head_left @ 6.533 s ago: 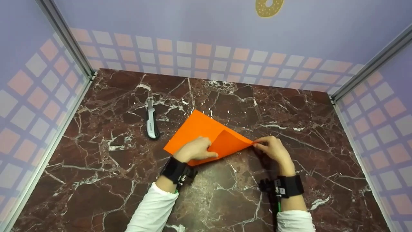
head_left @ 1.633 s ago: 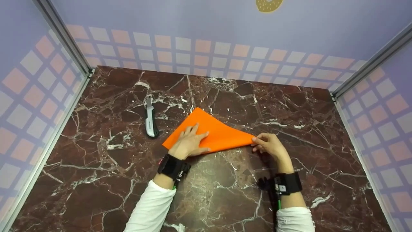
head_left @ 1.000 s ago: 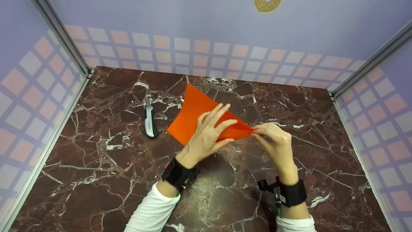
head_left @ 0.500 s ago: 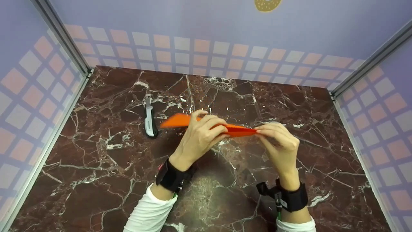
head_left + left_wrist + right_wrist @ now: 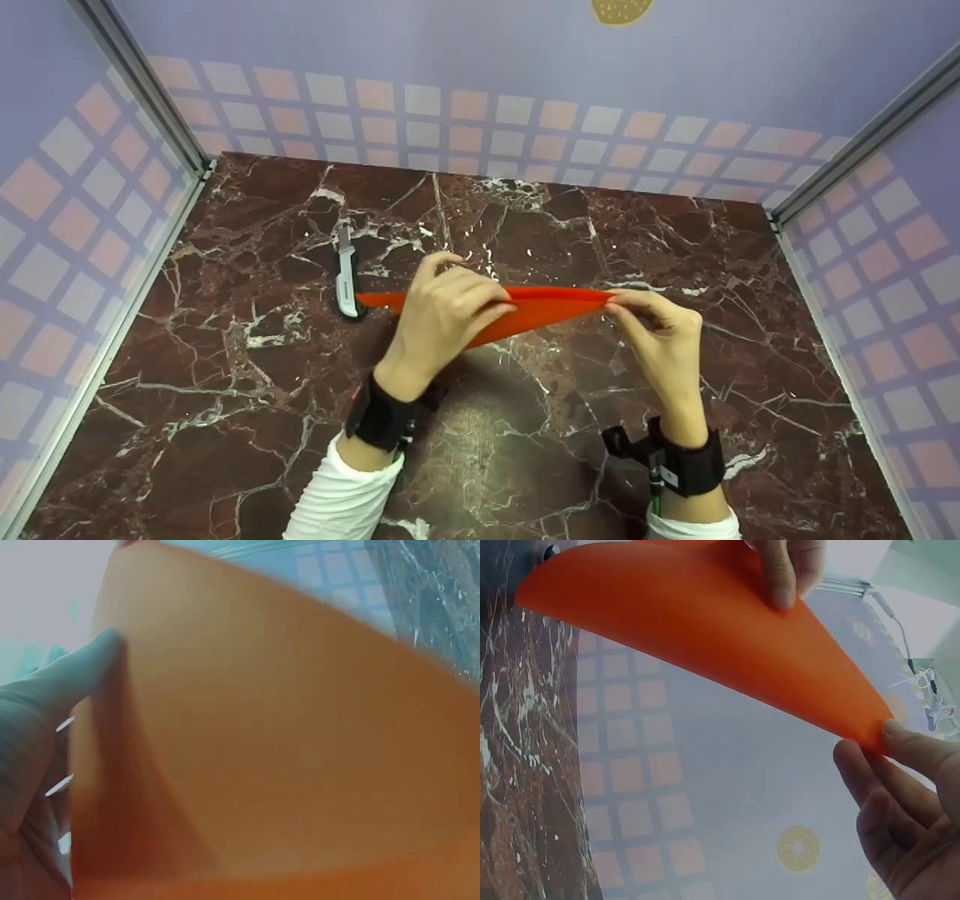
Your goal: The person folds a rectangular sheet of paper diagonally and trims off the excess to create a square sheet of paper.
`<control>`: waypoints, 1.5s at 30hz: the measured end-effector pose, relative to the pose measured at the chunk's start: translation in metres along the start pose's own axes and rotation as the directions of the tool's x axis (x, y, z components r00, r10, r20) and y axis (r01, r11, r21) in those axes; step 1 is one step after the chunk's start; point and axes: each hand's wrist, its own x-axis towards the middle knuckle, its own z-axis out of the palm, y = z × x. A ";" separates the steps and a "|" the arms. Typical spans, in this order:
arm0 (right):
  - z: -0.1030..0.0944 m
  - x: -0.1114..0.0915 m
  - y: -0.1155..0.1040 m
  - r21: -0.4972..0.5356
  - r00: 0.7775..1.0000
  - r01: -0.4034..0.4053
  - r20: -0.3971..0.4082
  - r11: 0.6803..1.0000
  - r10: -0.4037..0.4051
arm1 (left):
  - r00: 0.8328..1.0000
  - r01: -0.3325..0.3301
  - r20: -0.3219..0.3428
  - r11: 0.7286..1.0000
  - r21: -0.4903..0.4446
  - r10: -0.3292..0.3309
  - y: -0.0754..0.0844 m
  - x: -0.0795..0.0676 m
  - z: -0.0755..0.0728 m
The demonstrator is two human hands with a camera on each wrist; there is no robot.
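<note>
A folded sheet of orange paper [image 5: 551, 309] is held up off the table between both hands, tilted so its long edge faces the head camera. My left hand [image 5: 446, 311] pinches its upper edge, thumb on the near side and fingers behind. In the left wrist view, that thumb [image 5: 82, 671] presses on the broad orange face. My right hand [image 5: 660, 326] pinches the pointed right corner between thumb and fingertips, which the right wrist view shows closely. Part of the paper lies hidden behind the left hand.
A utility knife [image 5: 347, 274] with a grey and black handle lies left of the paper, whose left tip overlaps it in the head view. Small white flecks dot the dark red marble table [image 5: 225, 360]. Patterned walls [image 5: 420, 45] enclose the back and sides.
Earlier the paper lay on the table, its right part folded over under a flat left hand. Since then both hands have lifted it and tipped it up, the left now pinching its edge.
</note>
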 end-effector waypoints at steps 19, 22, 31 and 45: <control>-0.011 0.001 0.000 -0.226 0.987 0.064 0.157 0.972 -0.029 | 0.996 0.085 0.026 0.991 -0.099 -0.083 -0.006 -0.001 -0.018; -0.013 0.002 0.000 -0.191 0.989 0.023 0.145 0.981 0.005 | 0.996 0.088 0.018 0.994 -0.067 -0.087 -0.004 -0.001 -0.019; -0.013 0.003 0.002 -0.103 0.989 0.004 0.149 0.995 0.011 | 0.990 0.137 -0.017 0.990 -0.038 -0.137 0.002 0.001 -0.022; -0.005 0.003 0.006 0.233 0.990 -0.137 0.021 0.963 0.136 | 0.992 0.124 0.027 0.970 -0.207 -0.121 -0.001 0.000 -0.024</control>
